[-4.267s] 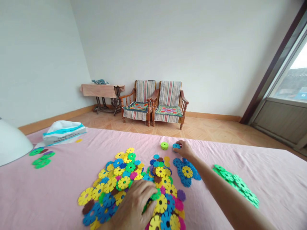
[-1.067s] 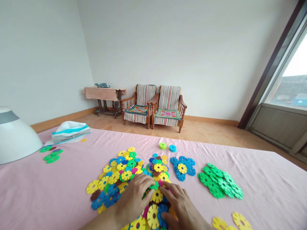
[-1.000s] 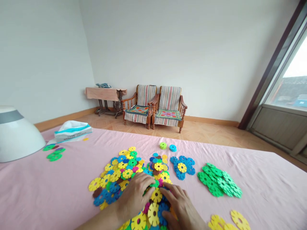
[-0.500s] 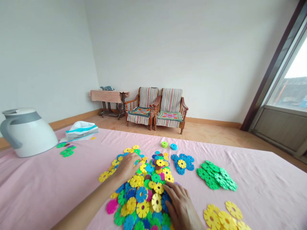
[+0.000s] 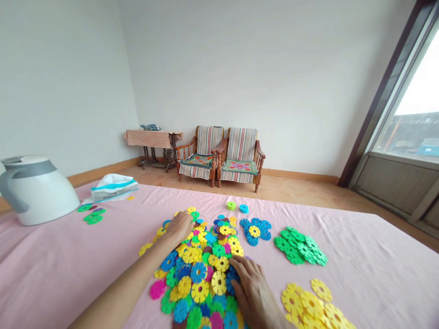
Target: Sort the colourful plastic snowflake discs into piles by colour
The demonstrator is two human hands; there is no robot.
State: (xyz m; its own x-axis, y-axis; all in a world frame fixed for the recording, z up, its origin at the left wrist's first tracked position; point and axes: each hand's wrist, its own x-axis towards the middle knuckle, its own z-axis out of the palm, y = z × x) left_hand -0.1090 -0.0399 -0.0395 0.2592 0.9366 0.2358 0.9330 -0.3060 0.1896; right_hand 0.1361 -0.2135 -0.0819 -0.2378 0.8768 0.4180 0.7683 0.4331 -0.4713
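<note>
A big mixed heap of flat flower-shaped plastic discs (image 5: 202, 265) in yellow, blue, green and pink lies on the pink tablecloth (image 5: 68, 265). My left hand (image 5: 179, 227) reaches over the heap's far left edge, fingers curled down onto the discs. My right hand (image 5: 252, 290) rests flat on the heap's near right side, fingers spread. Sorted groups lie to the right: blue discs with one yellow (image 5: 254, 230), green discs (image 5: 300, 246), yellow discs (image 5: 312, 304). Two small stacks, green (image 5: 231, 205) and blue (image 5: 243, 209), stand behind.
A white electric kettle (image 5: 36, 189) stands at far left, with a tissue pack (image 5: 114, 187) and a few green discs (image 5: 89, 214) near it. Beyond the table are two wooden armchairs (image 5: 221, 155), a sewing table (image 5: 154, 139) and a large window (image 5: 408, 128).
My left hand has moved from the heap's near middle to its far left edge. My right hand came back from the small blue stack and settled on the heap. The view shifted left.
</note>
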